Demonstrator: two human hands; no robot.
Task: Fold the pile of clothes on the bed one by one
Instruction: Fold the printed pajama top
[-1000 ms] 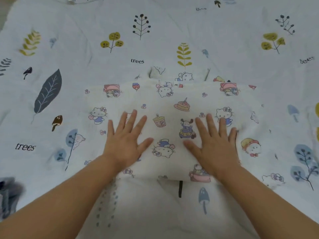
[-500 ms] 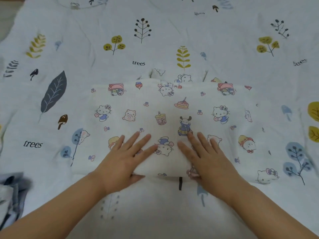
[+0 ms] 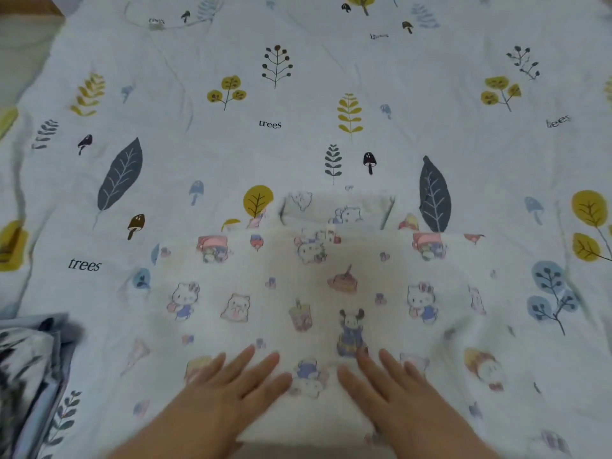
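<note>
A white garment printed with cartoon cats and cakes lies folded flat on the bed in front of me, its collar part sticking out at the far edge. My left hand rests palm down on its near edge, fingers spread. My right hand lies flat beside it, a short gap between them, fingers pointing away from me. Neither hand grips the cloth.
The bed sheet is pale blue with leaves, trees and mushrooms printed on it. A heap of grey and blue clothes sits at the near left edge. A bare strip of floor or wall shows at the far left corner.
Both hands slid toward me along the garment to its near edge and came closer together. The view tilted up, showing more sheet beyond the garment.
</note>
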